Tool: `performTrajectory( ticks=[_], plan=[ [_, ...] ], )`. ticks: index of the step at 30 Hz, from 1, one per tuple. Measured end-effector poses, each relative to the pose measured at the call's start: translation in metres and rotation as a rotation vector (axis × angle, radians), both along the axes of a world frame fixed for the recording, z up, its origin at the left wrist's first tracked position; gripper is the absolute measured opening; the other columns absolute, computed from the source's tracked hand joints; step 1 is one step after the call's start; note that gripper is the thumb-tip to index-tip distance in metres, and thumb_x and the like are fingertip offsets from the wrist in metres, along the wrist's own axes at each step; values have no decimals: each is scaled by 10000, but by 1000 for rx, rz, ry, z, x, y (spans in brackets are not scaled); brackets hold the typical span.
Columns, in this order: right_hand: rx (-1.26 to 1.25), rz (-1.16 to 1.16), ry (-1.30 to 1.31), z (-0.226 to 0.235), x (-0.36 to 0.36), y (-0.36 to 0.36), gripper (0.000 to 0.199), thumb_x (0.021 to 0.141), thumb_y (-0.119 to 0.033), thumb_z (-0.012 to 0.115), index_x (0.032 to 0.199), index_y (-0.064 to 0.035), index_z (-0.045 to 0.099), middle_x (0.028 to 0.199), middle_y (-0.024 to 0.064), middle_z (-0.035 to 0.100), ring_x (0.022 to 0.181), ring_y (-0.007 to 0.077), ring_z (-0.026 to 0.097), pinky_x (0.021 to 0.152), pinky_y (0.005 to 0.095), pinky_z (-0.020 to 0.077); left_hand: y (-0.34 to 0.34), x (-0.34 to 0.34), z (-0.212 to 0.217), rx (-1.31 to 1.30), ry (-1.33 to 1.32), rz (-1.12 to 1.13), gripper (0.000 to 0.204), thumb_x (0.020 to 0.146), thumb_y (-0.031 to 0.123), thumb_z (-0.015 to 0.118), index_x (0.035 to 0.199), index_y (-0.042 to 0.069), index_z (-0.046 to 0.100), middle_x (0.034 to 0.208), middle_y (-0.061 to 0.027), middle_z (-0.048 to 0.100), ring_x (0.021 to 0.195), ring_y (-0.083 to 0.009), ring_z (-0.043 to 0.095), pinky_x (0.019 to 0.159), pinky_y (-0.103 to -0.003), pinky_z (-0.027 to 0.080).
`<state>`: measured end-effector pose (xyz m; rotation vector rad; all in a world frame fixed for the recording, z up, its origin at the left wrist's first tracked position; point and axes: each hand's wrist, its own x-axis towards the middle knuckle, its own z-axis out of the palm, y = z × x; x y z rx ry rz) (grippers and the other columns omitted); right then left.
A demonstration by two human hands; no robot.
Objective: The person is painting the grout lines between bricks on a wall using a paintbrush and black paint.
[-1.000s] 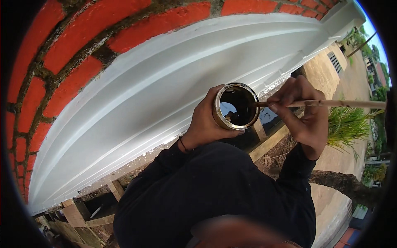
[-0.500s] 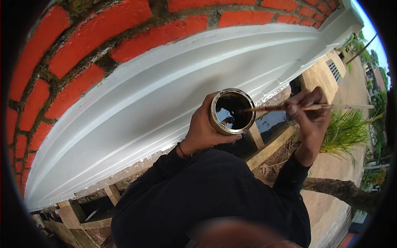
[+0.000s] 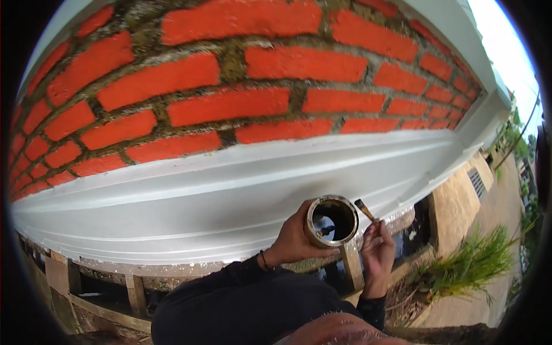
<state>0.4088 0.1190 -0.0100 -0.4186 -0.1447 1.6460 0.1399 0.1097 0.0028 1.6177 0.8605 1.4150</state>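
My left hand (image 3: 292, 238) is wrapped round the side of a round metal paint can (image 3: 314, 234) and holds it with the mouth facing up. Dark, glossy liquid with bright reflections lies inside it. Just right of the can, my right hand (image 3: 378, 248) pinches a thin paintbrush (image 3: 367, 213). Its dark bristle end points up and left, close beside the can's rim but outside it. Most of the brush's handle is hidden by the fingers.
Ahead rises a wall of red-painted bricks (image 3: 230, 106) with dark, rough mortar joints. Below it runs a white moulded ledge (image 3: 172, 213). Beneath are concrete beams (image 3: 135, 296) with dark gaps. A leafy green plant (image 3: 474, 261) grows at right beside a paved path (image 3: 489, 207).
The brush has come out of the can and its bristles now point upward beside the rim. My right hand has drawn closer to the can. The view has tilted up, showing more brick.
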Motion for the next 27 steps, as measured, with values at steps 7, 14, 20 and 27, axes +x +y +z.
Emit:
performTrajectory(
  ticks=[7, 14, 20, 27],
  plan=[
    [369, -133, 48, 86, -46, 39, 139, 1069, -28, 595, 1163, 34, 677, 1169, 170, 744, 1142, 239, 713, 1037, 334, 607, -13, -4, -4, -50, -13, 8, 1072, 659, 341, 1022, 1515, 66, 438, 1418, -131, 621, 1334, -251, 606, 1140, -404, 474],
    [1319, -773, -547, 244, -120, 50, 208, 1031, -15, 655, 1112, -99, 483, 1160, 200, 724, 1057, 300, 740, 928, 438, 640, -25, -3, -1, -149, 105, -14, 1085, 670, 387, 1009, 1538, 105, 423, 1439, -128, 611, 1339, -287, 610, 1131, -420, 486],
    [1952, -1147, -953, 283, -163, 55, 341, 953, 82, 705, 1108, -95, 457, 1111, 232, 725, 1062, 357, 751, 930, 500, 656, -24, -2, -3, -129, 130, -27, 1073, 672, 393, 1002, 1532, 105, 429, 1426, -130, 617, 1321, -299, 619, 1113, -417, 492],
    [2093, -1193, -1111, 299, -180, 62, 404, 908, 111, 750, 1098, -96, 458, 1086, 239, 746, 1027, 382, 762, 900, 450, 641, -22, -2, -9, -123, 84, -26, 1075, 674, 403, 999, 1529, 91, 428, 1426, -137, 616, 1322, -296, 619, 1116, -414, 488]
  ],
)
